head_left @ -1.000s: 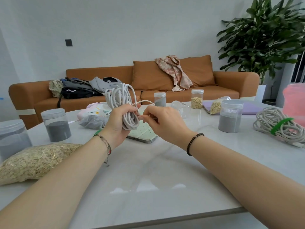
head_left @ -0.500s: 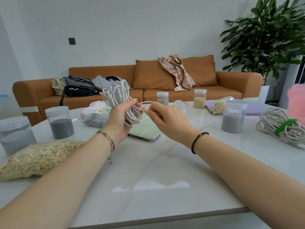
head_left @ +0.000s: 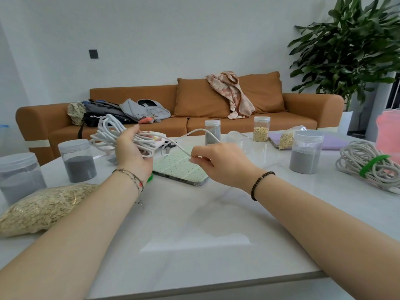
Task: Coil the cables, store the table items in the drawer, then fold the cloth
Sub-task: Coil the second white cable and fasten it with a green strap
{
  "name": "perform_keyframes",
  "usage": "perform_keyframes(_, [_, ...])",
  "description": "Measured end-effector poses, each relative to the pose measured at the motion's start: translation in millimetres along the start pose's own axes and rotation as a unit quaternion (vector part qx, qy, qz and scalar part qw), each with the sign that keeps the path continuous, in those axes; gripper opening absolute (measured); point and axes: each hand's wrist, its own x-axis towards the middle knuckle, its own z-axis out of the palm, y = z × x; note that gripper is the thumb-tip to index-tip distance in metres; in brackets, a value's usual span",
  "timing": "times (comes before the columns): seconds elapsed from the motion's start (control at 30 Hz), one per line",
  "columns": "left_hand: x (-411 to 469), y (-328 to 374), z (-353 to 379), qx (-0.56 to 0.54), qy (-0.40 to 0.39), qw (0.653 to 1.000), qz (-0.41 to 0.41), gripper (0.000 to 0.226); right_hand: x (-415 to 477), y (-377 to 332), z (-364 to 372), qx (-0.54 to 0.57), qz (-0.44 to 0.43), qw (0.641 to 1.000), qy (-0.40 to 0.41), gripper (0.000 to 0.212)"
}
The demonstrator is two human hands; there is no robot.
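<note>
White cable [head_left: 106,133], wound into a loose bundle of loops, sits in our left hand [head_left: 132,152], whose fingers curl round the middle of the bundle and hold it up above the worktop [head_left: 194,224]. From the bundle a free strand [head_left: 195,131] runs to our right hand [head_left: 218,163], which pinches it between thumb and fingertips just over a tablet in a green dotted case [head_left: 179,167]. A small plug [head_left: 166,150] hangs between the two hands.

Far to the right on the worktop lies a second coil [head_left: 355,156], greyer, bound with a green strap [head_left: 373,162]. Four lidded jars of grey powder stand about: two at the left [head_left: 80,161] [head_left: 19,176], one at the back [head_left: 212,132], one at the right [head_left: 306,154]. A jar of oats [head_left: 261,128] stands at the back, an empty clear jar [head_left: 240,139] lies on its side next to it, and a big bag of oats [head_left: 43,206] rests at the near left. None of the jars shows a label we can read.

Behind the worktop is an orange sofa [head_left: 129,94] with a patterned cloth [head_left: 231,94] draped over its cushions and a black bag [head_left: 95,119] whose white marks are too blurred to read.
</note>
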Motion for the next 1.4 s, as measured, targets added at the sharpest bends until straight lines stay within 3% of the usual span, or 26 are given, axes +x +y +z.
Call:
perform_keyframes(0.1, [-11.4,2.3,7.2,-0.053,-0.074,0.995,-0.041,0.014,1.2,3.7,-0.6,-0.046,0.000,0.998,-0.037,0.026])
perform_keyframes(0.23, [-21.0,-1.9,10.1,-0.016,-0.149,0.984,-0.102,0.011,3.6,5.7,0.2,-0.104,0.000,0.992,-0.075,0.027])
perform_keyframes(0.47, [-28.6,-15.6,8.8,0.184,-0.254,0.933,-0.177,0.011,6.6,1.6,2.3,-0.157,0.049,0.986,0.002,0.043])
perform_keyframes(0.6, [-31.2,-27.6,8.8,0.316,-0.254,0.903,-0.145,0.012,3.8,4.1,-4.3,-0.128,0.124,0.983,0.031,0.046])
perform_keyframes(0.73, [-27.8,-32.9,3.8,0.350,-0.258,0.888,-0.151,0.022,3.2,6.0,-11.5,-0.064,0.203,0.975,0.061,0.052])
perform_keyframes(1.07, [-39.9,-35.4,3.8,0.414,-0.281,0.851,-0.158,0.009,3.6,2.2,-6.5,-0.007,0.185,0.981,0.052,0.053])
perform_keyframes(1.13, [-37.7,-34.3,3.5,0.409,-0.276,0.859,-0.141,0.010,3.2,3.1,-5.6,0.028,0.188,0.979,0.068,0.047])
perform_keyframes(1.23, [-28.1,-30.8,1.9,0.349,-0.239,0.901,-0.093,0.014,4.2,4.4,-2.6,0.086,0.190,0.974,0.090,0.046])
perform_keyframes(1.4, [-9.6,-16.1,-2.8,0.220,-0.093,0.971,0.012,0.011,4.3,2.9,-1.1,0.133,0.163,0.976,0.055,0.031])
